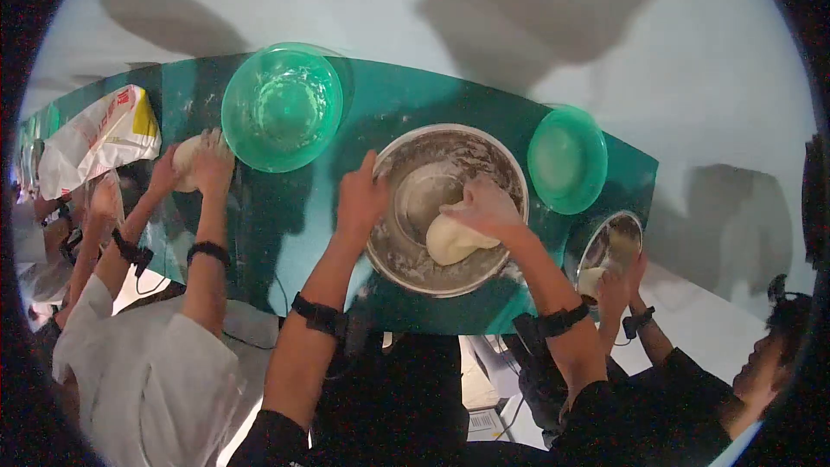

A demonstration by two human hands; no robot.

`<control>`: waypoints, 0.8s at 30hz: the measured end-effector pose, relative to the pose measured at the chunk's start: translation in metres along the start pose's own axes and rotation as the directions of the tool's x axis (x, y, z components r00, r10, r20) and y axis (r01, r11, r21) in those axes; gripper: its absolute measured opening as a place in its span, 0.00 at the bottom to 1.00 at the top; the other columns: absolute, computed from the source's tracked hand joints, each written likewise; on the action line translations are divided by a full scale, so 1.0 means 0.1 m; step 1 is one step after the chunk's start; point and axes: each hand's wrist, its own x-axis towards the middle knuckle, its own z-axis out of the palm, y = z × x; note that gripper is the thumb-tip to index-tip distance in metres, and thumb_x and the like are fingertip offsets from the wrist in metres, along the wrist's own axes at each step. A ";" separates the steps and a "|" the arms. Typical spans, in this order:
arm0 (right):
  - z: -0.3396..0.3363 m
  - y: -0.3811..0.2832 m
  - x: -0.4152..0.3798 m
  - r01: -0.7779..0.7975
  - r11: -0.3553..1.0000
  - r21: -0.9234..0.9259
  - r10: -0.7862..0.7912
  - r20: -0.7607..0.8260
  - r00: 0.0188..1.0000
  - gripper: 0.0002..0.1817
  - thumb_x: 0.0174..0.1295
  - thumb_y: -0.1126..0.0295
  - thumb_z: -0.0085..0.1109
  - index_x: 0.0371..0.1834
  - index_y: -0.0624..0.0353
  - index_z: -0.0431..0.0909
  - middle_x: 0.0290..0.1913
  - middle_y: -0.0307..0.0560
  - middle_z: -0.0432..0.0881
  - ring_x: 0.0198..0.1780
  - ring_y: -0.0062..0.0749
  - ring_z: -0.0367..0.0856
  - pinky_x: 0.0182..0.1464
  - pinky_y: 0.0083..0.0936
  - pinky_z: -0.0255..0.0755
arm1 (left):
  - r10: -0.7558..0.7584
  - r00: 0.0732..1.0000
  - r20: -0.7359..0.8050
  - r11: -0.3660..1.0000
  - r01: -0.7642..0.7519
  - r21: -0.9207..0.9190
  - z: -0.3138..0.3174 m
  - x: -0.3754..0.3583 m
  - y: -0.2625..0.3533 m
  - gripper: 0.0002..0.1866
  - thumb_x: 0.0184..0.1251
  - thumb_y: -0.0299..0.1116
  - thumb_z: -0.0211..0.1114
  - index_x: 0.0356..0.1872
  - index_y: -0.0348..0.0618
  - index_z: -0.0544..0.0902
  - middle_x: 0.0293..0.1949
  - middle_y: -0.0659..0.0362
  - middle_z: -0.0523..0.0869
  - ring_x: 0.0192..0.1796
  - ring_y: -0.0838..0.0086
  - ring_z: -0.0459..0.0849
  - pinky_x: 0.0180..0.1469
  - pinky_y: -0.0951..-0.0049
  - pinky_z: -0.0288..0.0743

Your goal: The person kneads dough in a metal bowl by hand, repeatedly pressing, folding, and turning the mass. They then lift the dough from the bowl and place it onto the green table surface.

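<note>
A large metal bowl point(399, 270), smeared with flour and bits of dough, stands in front of me. My left hand point(363, 195) grips its left rim, thumb pointing up along the edge. Inside the bowl, toward the right, lies a smooth pale lump of dough point(452, 244). My right hand point(488, 207) is down in the bowl with bent fingers holding the top of the dough. Part of the dough is hidden under that hand.
A green basin point(238, 140) with floury residue stands at the back left, another green basin point(566, 160) at the back right. Co-workers on both sides handle dough: one on the green table point(389, 91), one in a metal bowl point(635, 223). A printed bag point(95, 143) lies far left.
</note>
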 end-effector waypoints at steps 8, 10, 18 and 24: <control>0.80 -0.04 0.01 0.351 0.808 -0.474 -0.570 -0.477 0.669 0.16 0.56 0.55 0.69 0.43 0.49 0.86 0.46 0.43 0.87 0.49 0.41 0.85 0.56 0.41 0.77 | 0.058 0.986 0.155 0.986 -0.081 0.147 -0.01 0.21 0.25 0.24 0.63 0.33 0.65 0.61 0.47 0.77 0.30 0.38 0.86 0.36 0.38 0.86 0.39 0.42 0.79; 0.59 -0.20 -0.04 0.361 0.851 -0.382 -0.519 -0.496 0.697 0.13 0.53 0.59 0.70 0.40 0.49 0.85 0.45 0.42 0.87 0.48 0.38 0.85 0.54 0.39 0.77 | 0.030 0.985 0.169 0.987 -0.057 0.154 0.05 0.17 0.28 0.24 0.62 0.33 0.66 0.61 0.47 0.77 0.29 0.39 0.86 0.34 0.39 0.86 0.37 0.42 0.79; 0.55 0.12 0.43 0.598 0.722 -0.348 -0.688 -0.453 0.567 0.09 0.51 0.62 0.70 0.30 0.49 0.80 0.39 0.41 0.85 0.44 0.37 0.84 0.50 0.41 0.75 | 0.185 0.979 0.091 0.977 -0.193 0.091 0.12 0.20 0.07 0.23 0.62 0.35 0.67 0.59 0.43 0.78 0.28 0.41 0.86 0.31 0.40 0.86 0.34 0.43 0.78; 0.50 -0.04 0.43 0.277 0.873 -0.401 -0.468 -0.532 0.706 0.11 0.51 0.61 0.71 0.29 0.52 0.79 0.37 0.48 0.85 0.40 0.45 0.83 0.43 0.45 0.76 | 0.253 0.966 0.057 0.954 -0.259 0.148 -0.06 0.11 0.27 0.18 0.67 0.35 0.66 0.54 0.37 0.80 0.36 0.41 0.87 0.40 0.41 0.86 0.41 0.47 0.80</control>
